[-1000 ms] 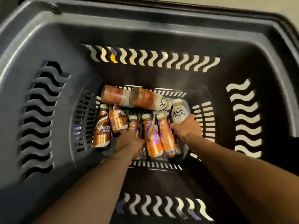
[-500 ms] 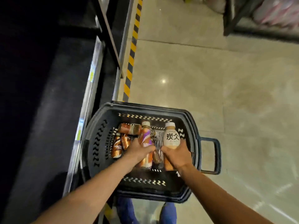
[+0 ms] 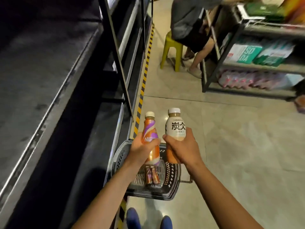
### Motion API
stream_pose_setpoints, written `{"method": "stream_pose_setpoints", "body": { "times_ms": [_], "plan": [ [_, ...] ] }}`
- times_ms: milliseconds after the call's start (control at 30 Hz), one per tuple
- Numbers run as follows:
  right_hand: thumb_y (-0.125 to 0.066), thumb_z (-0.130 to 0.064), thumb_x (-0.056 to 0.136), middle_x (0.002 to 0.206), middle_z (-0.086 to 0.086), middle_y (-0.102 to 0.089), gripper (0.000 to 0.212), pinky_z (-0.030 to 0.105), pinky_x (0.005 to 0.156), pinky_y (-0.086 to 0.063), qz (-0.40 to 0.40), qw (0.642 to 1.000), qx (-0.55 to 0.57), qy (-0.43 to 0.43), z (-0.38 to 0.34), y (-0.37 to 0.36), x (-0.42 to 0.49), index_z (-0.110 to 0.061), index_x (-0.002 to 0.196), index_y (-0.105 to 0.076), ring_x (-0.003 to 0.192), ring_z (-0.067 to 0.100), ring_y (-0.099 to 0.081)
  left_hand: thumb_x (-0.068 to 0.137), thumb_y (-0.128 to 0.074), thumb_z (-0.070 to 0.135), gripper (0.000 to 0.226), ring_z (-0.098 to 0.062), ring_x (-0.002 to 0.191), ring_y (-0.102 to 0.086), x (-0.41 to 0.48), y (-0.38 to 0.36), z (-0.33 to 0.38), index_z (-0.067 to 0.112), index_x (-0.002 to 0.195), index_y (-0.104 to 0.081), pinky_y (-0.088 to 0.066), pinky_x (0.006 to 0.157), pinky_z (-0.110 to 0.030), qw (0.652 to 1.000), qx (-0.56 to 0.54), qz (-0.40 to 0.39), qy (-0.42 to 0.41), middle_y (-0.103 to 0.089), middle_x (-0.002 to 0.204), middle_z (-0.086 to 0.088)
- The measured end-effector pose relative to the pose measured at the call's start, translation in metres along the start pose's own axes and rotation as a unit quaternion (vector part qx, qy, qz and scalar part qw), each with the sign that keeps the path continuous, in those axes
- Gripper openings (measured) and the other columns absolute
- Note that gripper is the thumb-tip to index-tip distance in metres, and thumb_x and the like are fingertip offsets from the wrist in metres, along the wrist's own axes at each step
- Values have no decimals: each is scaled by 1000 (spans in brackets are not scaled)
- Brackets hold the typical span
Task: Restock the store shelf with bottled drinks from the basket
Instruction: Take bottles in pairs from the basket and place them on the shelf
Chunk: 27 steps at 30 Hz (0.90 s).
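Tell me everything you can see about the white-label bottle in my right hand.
The white-label bottle looks plastic, with a white cap, a cream label bearing large black characters, and tan drink showing at neck and base. It is upright above the basket, gripped round its lower half by the right hand, beside the orange-and-purple bottle.

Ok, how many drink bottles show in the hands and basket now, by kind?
Orange-and-purple bottle, left hand: 1
White-label bottle, right hand: 1
Bottles lying in basket, kind unclear: 2
Total: 4 visible
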State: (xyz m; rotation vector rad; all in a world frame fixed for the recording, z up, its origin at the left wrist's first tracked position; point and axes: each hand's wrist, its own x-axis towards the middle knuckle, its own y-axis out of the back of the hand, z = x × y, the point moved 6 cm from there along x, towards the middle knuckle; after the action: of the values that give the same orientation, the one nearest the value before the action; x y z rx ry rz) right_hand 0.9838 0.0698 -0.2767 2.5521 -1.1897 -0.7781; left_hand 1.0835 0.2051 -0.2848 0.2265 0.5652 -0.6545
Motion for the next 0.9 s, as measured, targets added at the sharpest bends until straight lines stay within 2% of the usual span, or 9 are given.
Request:
{"method": "stream_pose_setpoints", "body": {
  "times_ms": [167, 333, 400, 467, 533, 600, 733, 900],
  "plan": [
    [-82, -38, 74, 89, -14, -65, 41, 24, 64, -53, -13, 998, 26, 64, -50, 30, -76, -37, 96, -47, 79, 3, -65, 87, -73, 20, 30, -17, 88, -69, -101, 10, 56, 22, 112, -57, -54, 67, -24, 996, -9, 29, -85, -68, 101, -6],
    [-82, -35, 75, 90, -11, -67, 42, 19, 59, -50, -74, 990, 32, 118, -74, 38, -136, -36, 100, -48, 77, 4, -66, 86, -73, 23, 35, -16, 92, -68, -178, 35, 66, 27, 113, -52, -58, 82, -36, 984, -1, 114, -139, -65, 101, -1],
    [-82, -36, 74, 88, -9, -68, 41, 21, 59, -52, -108, 984, 25, 142, -83, 36, -153, -34, 99, -50, 73, 4, -67, 85, -74, 23, 32, -14, 88, -68, -207, 47, 62, 28, 110, -55, -58, 80, -36, 976, -20, 154, -152, -65, 99, -2],
    [-83, -35, 74, 83, -8, -69, 40, 17, 55, -50, -149, 973, 20, 177, -98, 30, -173, -33, 99, -51, 67, -2, -65, 84, -75, 22, 28, -10, 80, -68, -238, 60, 56, 27, 105, -57, -56, 76, -32, 965, -49, 199, -162, -66, 95, -2],
    [-83, -29, 74, 77, -9, -68, 41, 13, 49, -46, -190, 958, 23, 215, -117, 21, -196, -31, 100, -52, 60, -5, -63, 84, -75, 21, 23, -10, 76, -67, -270, 74, 49, 26, 101, -59, -55, 73, -31, 951, -82, 245, -170, -67, 92, -3],
    [-84, -29, 73, 77, -9, -68, 42, 15, 49, -48, -238, 939, 32, 247, -136, 8, -225, -32, 102, -53, 59, -3, -63, 84, -74, 21, 21, -13, 77, -67, -307, 88, 41, 26, 99, -60, -54, 70, -31, 935, -107, 289, -177, -68, 90, -3],
    [-84, -42, 66, 84, -6, -71, 44, 30, 60, -54, -334, 893, 36, 300, -161, -24, -295, -43, 97, -53, 71, 12, -68, 83, -75, 26, 19, -8, 70, -66, -391, 115, 27, 28, 94, -60, -53, 66, -29, 889, -134, 387, -203, -67, 84, 1],
    [-86, -33, 70, 85, -20, -69, 42, 24, 67, -51, -429, 830, 44, 353, -182, -55, -403, -35, 98, -55, 74, 0, -66, 76, -80, 31, 28, -9, 71, -67, -515, 138, 4, 28, 96, -61, -50, 62, -25, 818, -151, 500, -242, -68, 85, 1]
  ]
}}
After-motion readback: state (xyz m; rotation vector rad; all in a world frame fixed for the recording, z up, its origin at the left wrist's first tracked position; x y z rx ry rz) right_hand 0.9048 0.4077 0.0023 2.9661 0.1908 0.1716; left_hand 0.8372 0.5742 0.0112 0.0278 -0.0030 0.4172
